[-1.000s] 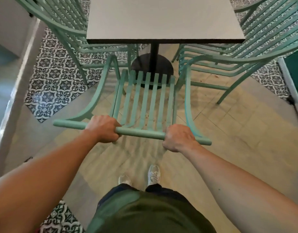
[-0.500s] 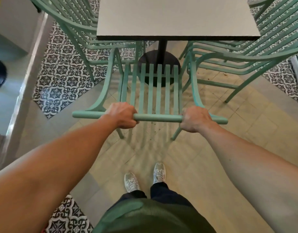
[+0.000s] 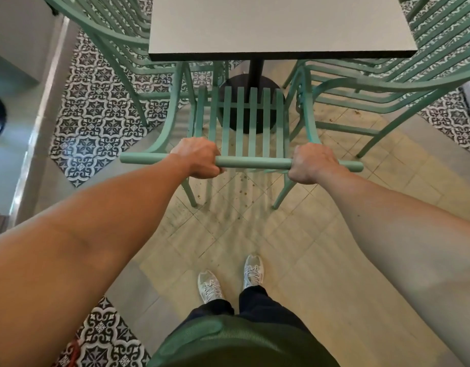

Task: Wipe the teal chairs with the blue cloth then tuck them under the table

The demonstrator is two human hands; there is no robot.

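Note:
A teal slatted chair (image 3: 252,120) stands in front of me, its seat front just below the near edge of the grey table (image 3: 276,25). My left hand (image 3: 198,160) and my right hand (image 3: 312,163) both grip the chair's round top rail (image 3: 253,162), one toward each end. The seat's far end lies over the table's black round base (image 3: 248,87). No blue cloth is in view.
More teal chairs flank the table: one at the left (image 3: 117,41), and a stack at the right (image 3: 403,75) close to my chair's right armrest. Patterned tiles (image 3: 96,115) lie left, a grey step (image 3: 19,75) beyond. My feet (image 3: 231,279) stand on beige tiles.
With both hands on the rail, the chair has slid forward toward the table; its seat front now reaches the table edge. My arms have stretched out further.

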